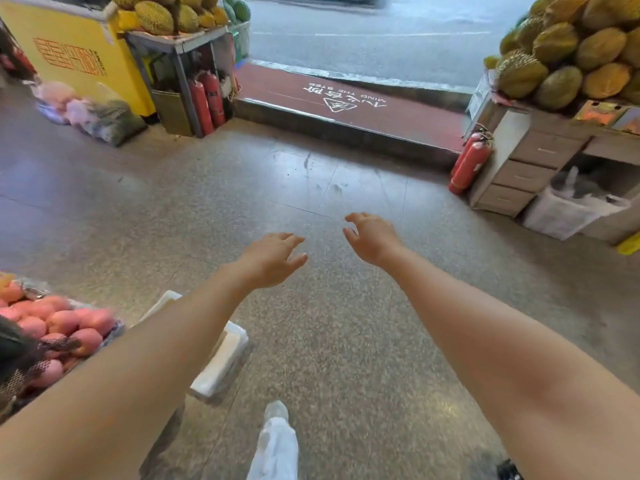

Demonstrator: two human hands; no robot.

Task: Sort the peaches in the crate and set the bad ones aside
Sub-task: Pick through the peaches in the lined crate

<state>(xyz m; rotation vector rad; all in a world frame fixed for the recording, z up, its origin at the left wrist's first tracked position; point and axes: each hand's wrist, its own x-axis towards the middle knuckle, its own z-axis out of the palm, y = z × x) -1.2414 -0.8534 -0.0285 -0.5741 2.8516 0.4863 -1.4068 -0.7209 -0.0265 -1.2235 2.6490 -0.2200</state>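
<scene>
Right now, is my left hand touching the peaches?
Apart. Head view shows the left hand open over bare floor, the peaches well off to its left.

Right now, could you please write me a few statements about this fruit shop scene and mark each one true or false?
1. The left hand and the right hand both hold nothing. True.
2. The peaches lie to the person's right. False: they are at the lower left, beside the left arm.
3. A red fire extinguisher sits on the floor by the drawers on the right. True.
4. The durians are piled on the floor. False: they are heaped on raised stands, on both sides of the doorway.
</scene>
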